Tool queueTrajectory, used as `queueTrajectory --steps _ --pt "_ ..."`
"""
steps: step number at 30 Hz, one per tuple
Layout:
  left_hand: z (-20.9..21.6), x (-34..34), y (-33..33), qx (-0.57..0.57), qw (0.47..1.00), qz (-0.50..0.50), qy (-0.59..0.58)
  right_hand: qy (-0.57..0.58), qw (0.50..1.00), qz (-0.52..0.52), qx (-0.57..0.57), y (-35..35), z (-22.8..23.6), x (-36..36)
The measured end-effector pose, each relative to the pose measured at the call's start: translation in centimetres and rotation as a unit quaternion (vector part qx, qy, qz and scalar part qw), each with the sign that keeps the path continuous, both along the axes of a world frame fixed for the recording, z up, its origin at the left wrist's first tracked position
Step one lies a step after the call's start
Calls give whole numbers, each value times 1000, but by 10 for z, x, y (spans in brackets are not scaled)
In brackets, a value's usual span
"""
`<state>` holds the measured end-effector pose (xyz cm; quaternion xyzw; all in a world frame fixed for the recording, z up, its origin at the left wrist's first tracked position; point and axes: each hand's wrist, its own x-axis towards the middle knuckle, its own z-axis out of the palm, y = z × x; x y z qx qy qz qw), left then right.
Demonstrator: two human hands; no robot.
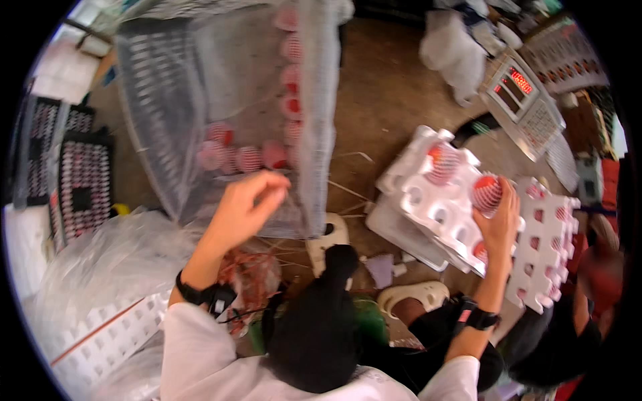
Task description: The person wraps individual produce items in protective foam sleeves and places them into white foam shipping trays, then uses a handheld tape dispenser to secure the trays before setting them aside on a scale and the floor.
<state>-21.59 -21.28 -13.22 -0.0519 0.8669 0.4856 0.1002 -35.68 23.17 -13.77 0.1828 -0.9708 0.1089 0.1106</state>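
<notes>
1. A large crate point(319, 127), lined with translucent plastic, stretches away beyond the left fingers, its near end just below them.
2. A heap of clear plastic film point(127, 257) bulges to the left of the left fingers and nearer the body.
3. A white moulded tray point(401, 180) with round cups sits tilted beside the right fingers, mostly to their left.
4. A second white tray point(535, 244) stands just right of the right fingers, reddish shapes showing at its openings.
5. Black trays point(85, 184) with rows of small shapes stand far to the left of the left fingers.
6. A pale scale point(525, 100) with a lit red display is beyond the right fingers.
7. Cream clogs point(414, 297) lie nearer the body, between the two sets of fingers.
8. The left hand point(251, 207) hangs over the crate's near end, fingers loosely curved, with a gap between them and the thumb; nothing shows in their grip.
9. The right hand point(498, 217) has fingers and thumb closed around a red round piece point(486, 192) in white netting, at the tray's right edge; whether it is lifted, I cannot tell.
10. Similar netted pieces point(249, 159) line the crate's right wall and cluster just beyond the left fingers.
</notes>
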Motion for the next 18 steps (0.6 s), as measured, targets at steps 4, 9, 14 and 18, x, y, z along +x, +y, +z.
queueTrajectory --steps 4,9,14,18 --pt "-58 -21 -78 -387 922 -1 29 -145 989 20 17 -8 -41 -24" --pt "-144 -58 -107 -441 879 -151 -98 -161 983 8 90 -23 -18 -13" --pt "-140 -78 -106 -448 863 -175 -153 -39 997 -12 -71 -49 25 38" --pt "-68 -50 -88 -407 911 -51 -40 -160 943 130 -263 -114 13 75"
